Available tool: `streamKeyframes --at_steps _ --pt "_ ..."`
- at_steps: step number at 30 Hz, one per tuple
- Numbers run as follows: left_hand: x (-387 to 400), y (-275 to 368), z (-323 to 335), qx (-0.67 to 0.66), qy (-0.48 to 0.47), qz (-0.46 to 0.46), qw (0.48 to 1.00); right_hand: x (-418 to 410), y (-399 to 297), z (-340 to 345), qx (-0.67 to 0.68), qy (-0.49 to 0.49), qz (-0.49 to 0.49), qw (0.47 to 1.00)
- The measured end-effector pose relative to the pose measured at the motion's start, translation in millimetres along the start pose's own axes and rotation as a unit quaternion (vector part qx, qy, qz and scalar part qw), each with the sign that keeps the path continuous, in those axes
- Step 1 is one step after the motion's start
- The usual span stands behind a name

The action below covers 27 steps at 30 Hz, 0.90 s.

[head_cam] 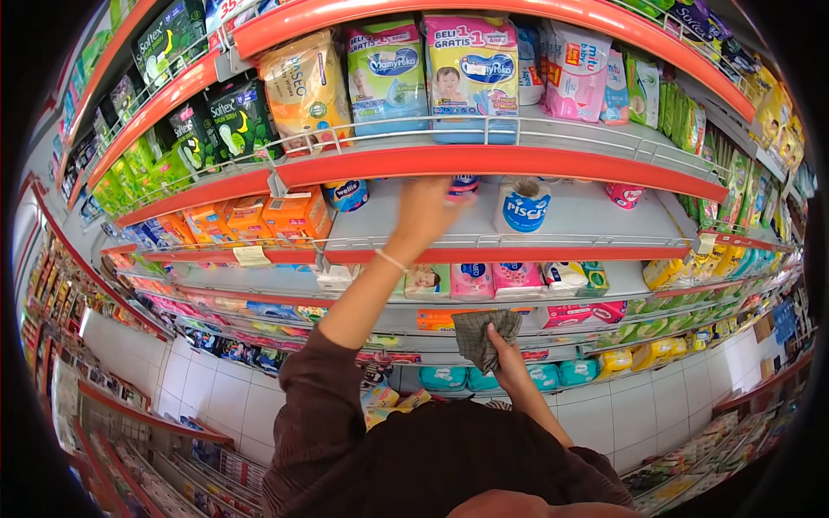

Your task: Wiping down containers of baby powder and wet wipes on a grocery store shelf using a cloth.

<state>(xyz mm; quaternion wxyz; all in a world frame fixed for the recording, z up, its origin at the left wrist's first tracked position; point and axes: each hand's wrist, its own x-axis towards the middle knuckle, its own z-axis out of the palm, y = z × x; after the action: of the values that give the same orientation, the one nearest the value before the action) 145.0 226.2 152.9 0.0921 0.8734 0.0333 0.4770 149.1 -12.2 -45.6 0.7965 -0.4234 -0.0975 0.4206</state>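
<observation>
My left hand reaches onto the grey shelf under a red-edged one, a pale band on its wrist. It is blurred, and its fingers are partly hidden. Right by the fingers is a dark blue and pink roll pack; whether I grip it cannot be made out. To the right, a Pisces tissue roll in blue and white wrap stands upright on the same shelf. Lower down, in front of the shelving, my right hand holds a crumpled grey checked cloth.
A low wire rail runs along the shelf front. Left stand a Wellis roll and orange boxes; a pink roll is farther right. Above, the red shelf edge overhangs my hand, with MamyPoko wipes packs on top.
</observation>
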Motion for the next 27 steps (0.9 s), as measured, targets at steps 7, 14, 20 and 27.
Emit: streamKeyframes --at_steps 7,14,20,27 --pt "-12.5 -163.3 -51.8 0.302 0.064 -0.101 0.946 14.6 6.0 -6.2 -0.008 -0.028 0.017 0.999" --pt "-28.2 -186.6 -61.3 0.361 -0.102 -0.107 0.921 14.3 2.7 4.9 -0.002 -0.046 0.053 0.998" --pt "-23.2 -121.5 -76.8 0.277 -0.104 -0.103 0.95 16.4 0.4 3.9 -0.004 -0.031 0.05 0.998" --pt "-12.3 -82.2 -87.6 0.241 -0.291 -0.103 0.92 17.6 9.0 2.7 -0.009 -0.024 0.049 0.998"
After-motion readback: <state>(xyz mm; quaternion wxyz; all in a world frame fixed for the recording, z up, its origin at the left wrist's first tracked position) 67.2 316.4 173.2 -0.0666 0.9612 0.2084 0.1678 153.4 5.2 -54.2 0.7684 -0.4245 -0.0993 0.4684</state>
